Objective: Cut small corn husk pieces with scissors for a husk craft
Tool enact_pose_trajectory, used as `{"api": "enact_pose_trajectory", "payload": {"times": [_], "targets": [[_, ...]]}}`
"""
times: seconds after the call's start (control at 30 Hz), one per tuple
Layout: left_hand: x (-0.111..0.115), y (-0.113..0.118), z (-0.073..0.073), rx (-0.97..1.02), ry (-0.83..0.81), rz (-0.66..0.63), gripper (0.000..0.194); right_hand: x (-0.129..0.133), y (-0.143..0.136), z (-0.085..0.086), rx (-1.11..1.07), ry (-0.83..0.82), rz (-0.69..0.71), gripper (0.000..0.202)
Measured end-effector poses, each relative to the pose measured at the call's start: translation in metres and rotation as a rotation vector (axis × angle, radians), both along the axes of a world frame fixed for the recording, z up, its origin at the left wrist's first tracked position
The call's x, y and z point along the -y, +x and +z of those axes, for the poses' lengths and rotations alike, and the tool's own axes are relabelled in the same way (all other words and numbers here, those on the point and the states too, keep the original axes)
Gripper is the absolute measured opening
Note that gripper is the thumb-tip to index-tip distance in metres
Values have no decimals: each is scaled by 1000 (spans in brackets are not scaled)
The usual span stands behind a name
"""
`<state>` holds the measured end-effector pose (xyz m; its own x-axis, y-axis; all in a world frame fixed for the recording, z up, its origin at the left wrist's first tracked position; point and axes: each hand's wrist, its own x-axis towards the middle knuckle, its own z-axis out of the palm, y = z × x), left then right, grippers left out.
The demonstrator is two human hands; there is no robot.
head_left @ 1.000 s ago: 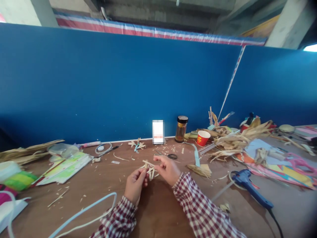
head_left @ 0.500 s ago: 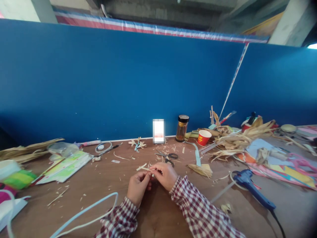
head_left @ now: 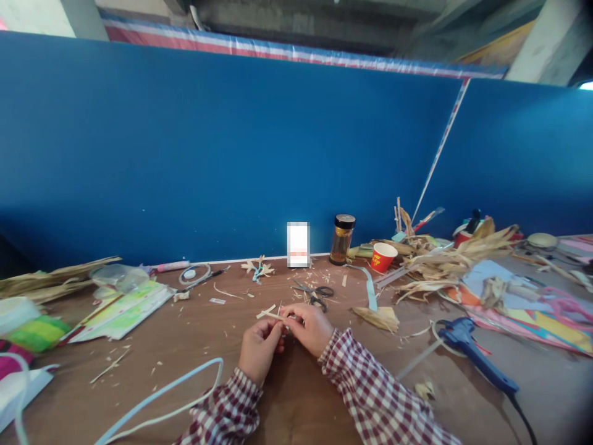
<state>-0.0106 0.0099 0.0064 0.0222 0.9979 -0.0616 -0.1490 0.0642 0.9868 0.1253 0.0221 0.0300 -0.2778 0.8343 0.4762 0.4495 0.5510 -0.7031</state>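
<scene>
Over the middle of the brown table [head_left: 296,408], my left hand [head_left: 258,351] and my right hand [head_left: 309,330] meet at the fingertips. Both are closed in a pinch on a thin, pale husk strip [head_left: 269,314], whose loose end sticks out to the upper left. Fingers cover the rest of the strip. Just beyond my right hand lie dark-handled scissors [head_left: 320,292], with small pale trimmings around them. A piece of dry husk [head_left: 377,317] rests to the right of that hand.
A blue glue gun [head_left: 482,358] lies at right, near a heap of corn husks [head_left: 454,259]. A lidded jar [head_left: 341,242] and a red paper cup [head_left: 384,259] stand at the back. A white-blue cord [head_left: 162,390] loops at front left, below a green-patterned sheet [head_left: 125,312].
The hands stay together, with only slight finger movement around the strip. The whole view has shifted a little.
</scene>
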Motion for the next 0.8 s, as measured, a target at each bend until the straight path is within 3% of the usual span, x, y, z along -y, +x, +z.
{"api": "enact_pose_trajectory", "payload": {"times": [0.3, 0.43, 0.5, 0.57, 0.67, 0.8], "targets": [[2, 2, 2, -132, 113, -43, 26, -6, 2, -7, 82, -26, -61, 22], [3, -3, 7, -237, 183, -57, 26, -18, 21, -8, 217, 13, -275, 23], [-1, -11, 8, -377, 266, -7, 25, -22, 33, -7, 259, 16, -433, 25], [-8, -23, 9, -587, 355, 187, 27, -24, 42, -6, 256, 33, -514, 25], [-20, -40, 8, -950, 473, 274, 27, -22, 41, -8, 277, 63, -502, 24], [-28, -48, 9, -1222, 409, 235, 34, -19, 30, -12, 311, 47, -409, 21]]}}
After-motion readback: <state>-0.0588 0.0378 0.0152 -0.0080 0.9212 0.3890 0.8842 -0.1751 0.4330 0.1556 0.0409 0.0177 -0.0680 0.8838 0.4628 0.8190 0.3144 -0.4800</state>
